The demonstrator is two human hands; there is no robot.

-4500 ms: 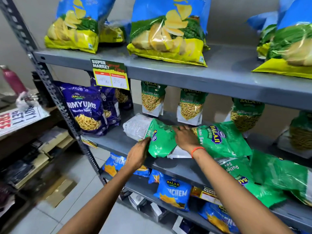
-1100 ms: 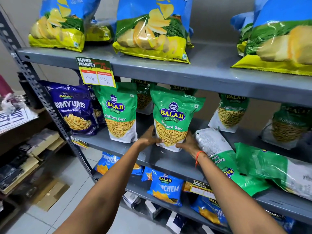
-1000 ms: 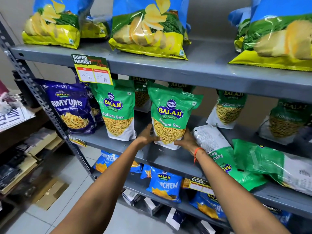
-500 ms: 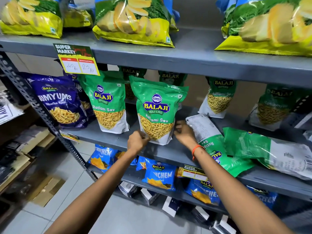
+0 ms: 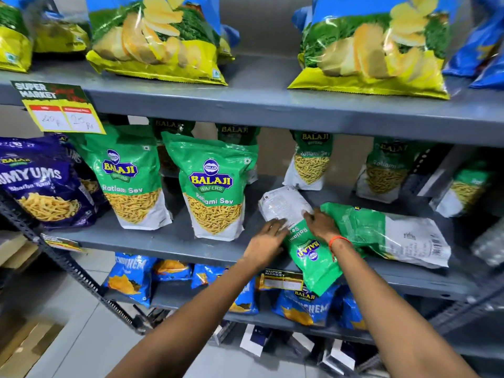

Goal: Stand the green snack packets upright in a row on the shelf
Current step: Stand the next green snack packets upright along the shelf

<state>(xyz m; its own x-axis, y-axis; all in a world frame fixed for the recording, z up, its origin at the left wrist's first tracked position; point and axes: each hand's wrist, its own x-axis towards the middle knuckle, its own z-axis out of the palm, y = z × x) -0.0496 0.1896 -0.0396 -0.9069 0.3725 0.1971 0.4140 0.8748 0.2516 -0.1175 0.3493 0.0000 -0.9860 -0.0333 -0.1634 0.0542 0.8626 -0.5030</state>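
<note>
Two green Ratlami Sev packets stand upright at the front of the middle shelf [image 5: 163, 241]: one on the left [image 5: 128, 175] and one beside it [image 5: 215, 184]. To their right a third green packet [image 5: 308, 249] lies flat, its top hanging over the shelf edge. My left hand [image 5: 268, 238] touches its left side and my right hand [image 5: 321, 223] rests on its top; neither has a closed grip. Another green packet [image 5: 387, 233] lies flat further right. More green packets [image 5: 311, 162] stand along the back.
Purple snack bags [image 5: 46, 184] stand at the shelf's left end by the slotted upright [image 5: 54, 255]. Large blue-and-yellow chip bags [image 5: 161, 36] fill the top shelf. A price tag [image 5: 60, 110] hangs from its edge. Blue packets [image 5: 131, 276] sit on the lower shelf.
Both hands let go of the second upright packet and moved right onto the packet lying flat. The view shifted right and closer.
</note>
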